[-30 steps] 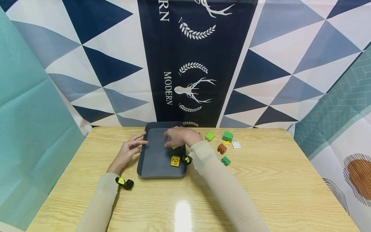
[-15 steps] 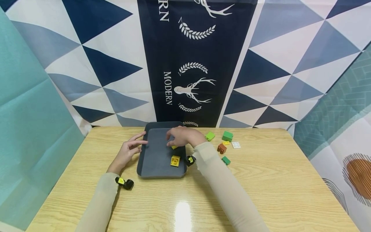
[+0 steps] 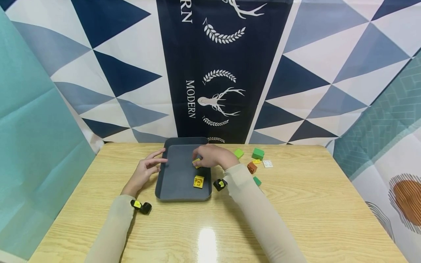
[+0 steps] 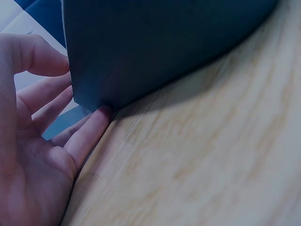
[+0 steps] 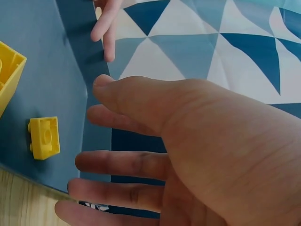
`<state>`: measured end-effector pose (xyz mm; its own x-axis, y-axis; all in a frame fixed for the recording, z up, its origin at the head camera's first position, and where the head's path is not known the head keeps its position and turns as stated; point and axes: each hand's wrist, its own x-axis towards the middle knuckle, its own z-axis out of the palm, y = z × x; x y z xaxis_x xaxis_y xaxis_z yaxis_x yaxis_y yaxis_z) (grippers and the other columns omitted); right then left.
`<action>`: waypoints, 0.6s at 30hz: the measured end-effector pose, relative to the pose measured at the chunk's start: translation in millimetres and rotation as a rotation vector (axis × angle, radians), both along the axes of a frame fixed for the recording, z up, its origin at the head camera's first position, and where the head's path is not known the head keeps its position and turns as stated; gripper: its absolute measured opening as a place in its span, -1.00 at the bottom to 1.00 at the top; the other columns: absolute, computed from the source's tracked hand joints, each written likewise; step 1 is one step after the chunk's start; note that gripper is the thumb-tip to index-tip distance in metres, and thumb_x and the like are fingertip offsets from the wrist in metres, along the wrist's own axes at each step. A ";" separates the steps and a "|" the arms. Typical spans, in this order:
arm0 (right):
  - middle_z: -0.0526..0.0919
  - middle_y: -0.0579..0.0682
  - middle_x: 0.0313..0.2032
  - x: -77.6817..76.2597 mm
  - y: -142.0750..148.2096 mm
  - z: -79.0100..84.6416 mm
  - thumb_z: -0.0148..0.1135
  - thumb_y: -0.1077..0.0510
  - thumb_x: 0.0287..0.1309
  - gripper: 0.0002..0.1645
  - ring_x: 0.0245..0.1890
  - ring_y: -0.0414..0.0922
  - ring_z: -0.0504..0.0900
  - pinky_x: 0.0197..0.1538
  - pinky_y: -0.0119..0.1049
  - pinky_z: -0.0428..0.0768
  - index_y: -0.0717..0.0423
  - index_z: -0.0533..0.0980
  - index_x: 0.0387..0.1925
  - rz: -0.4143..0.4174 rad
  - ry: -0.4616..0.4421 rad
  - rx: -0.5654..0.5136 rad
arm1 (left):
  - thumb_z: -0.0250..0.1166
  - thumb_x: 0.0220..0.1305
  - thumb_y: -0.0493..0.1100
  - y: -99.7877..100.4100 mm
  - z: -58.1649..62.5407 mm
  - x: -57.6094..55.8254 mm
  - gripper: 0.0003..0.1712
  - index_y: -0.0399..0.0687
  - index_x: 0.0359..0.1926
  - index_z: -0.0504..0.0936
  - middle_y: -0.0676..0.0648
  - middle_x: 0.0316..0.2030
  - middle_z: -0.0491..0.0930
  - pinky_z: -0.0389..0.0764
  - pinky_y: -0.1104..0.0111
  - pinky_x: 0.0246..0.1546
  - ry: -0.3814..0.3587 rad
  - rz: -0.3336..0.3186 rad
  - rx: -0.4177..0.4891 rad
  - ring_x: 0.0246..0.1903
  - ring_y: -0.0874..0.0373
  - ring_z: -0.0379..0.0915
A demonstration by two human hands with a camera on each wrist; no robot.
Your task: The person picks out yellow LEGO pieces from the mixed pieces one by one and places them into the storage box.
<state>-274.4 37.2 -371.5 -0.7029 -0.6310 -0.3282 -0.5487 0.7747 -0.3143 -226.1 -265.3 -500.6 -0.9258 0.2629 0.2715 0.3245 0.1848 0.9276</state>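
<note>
Across the left rim of a dark grey tray (image 3: 179,191) rest the spread fingers of my left hand (image 3: 146,171). In the left wrist view its thumb is at the tray wall (image 4: 155,42), and one fingertip is low by the tabletop. My right hand (image 3: 212,156) hovers over the tray's right side. A yellow building brick (image 3: 196,164) shows beside its fingertips. In the right wrist view that hand (image 5: 188,141) has extended fingers with nothing between them, apart from the small yellow brick (image 5: 45,138). Nearer the tray's front lies another yellow brick (image 3: 198,182), stud side down.
Right of the tray, loose bricks lie on the wooden table (image 3: 315,204): lime (image 3: 239,153), green (image 3: 258,153), small yellow (image 3: 256,161), brown (image 3: 251,167), white (image 3: 268,163) and another green brick (image 3: 257,181), partly behind the right sleeve. A patterned cloth (image 3: 223,58) hangs behind the table.
My right hand has shifted a little to the right, and more of the yellow brick by its fingertips shows. The left hand and the tray have stayed in place.
</note>
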 end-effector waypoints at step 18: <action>0.80 0.09 0.29 -6.5 27.0 3.6 0.30 -0.05 0.63 -0.55 0.26 0.05 0.69 0.53 0.09 0.58 0.04 0.70 0.36 -0.005 0.074 0.022 | 0.13 0.43 -0.57 -0.9 -1.6 -2.6 -0.54 -0.64 0.28 0.65 -0.49 0.72 0.20 0.39 0.74 0.43 -0.018 -0.015 0.018 0.74 -0.47 0.03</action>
